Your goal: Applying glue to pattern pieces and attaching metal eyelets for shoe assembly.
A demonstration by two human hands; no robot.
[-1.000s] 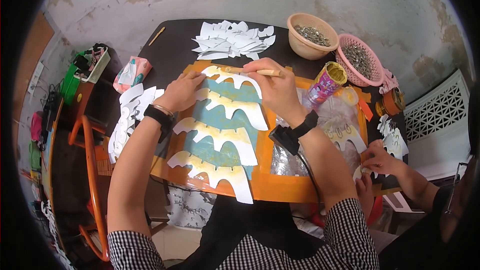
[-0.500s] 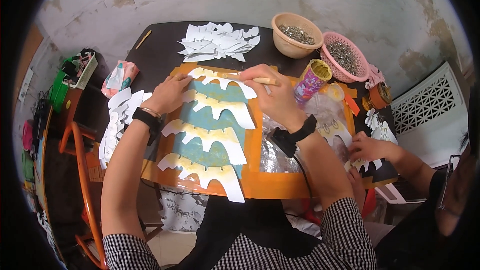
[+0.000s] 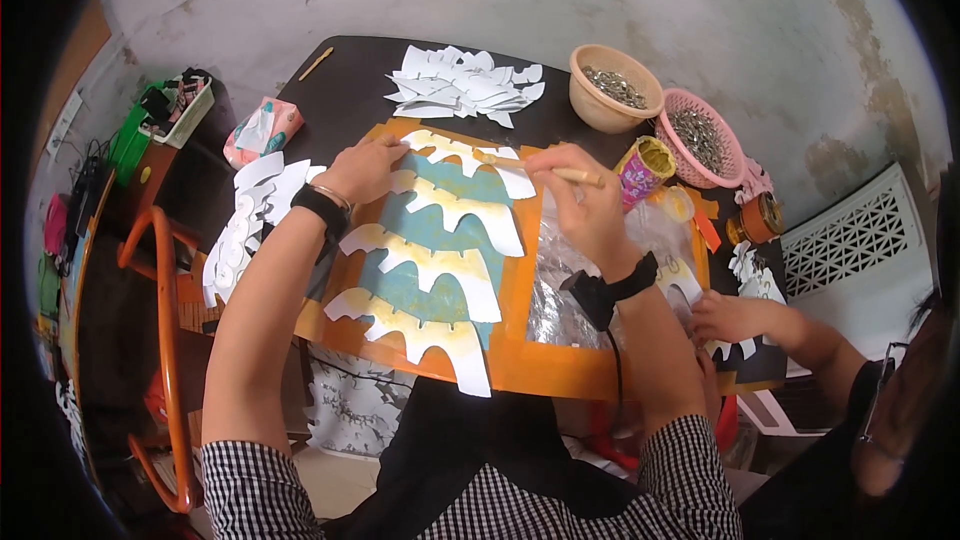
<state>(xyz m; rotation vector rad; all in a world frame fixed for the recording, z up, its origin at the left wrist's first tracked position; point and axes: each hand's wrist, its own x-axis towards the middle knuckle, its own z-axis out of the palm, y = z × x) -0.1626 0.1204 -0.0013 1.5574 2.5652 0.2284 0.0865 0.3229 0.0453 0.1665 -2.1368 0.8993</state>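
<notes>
In the head view, our right hand (image 3: 585, 208) keeps a closed grip on a slim tan wooden brush (image 3: 580, 177), its tip at the uppermost arched white, yellow-smeared paper cut-out (image 3: 452, 148) on the blue-green sheet (image 3: 485, 183). Our left hand (image 3: 362, 172), grip loosely open, touches that cut-out's left end.

Both bare forearms (image 3: 252, 330) extend forward, the bare left hand (image 3: 362, 172) palm-down, the bare right hand (image 3: 588, 208) pinched, its lower fingers seemingly curled, though partly hidden.
</notes>
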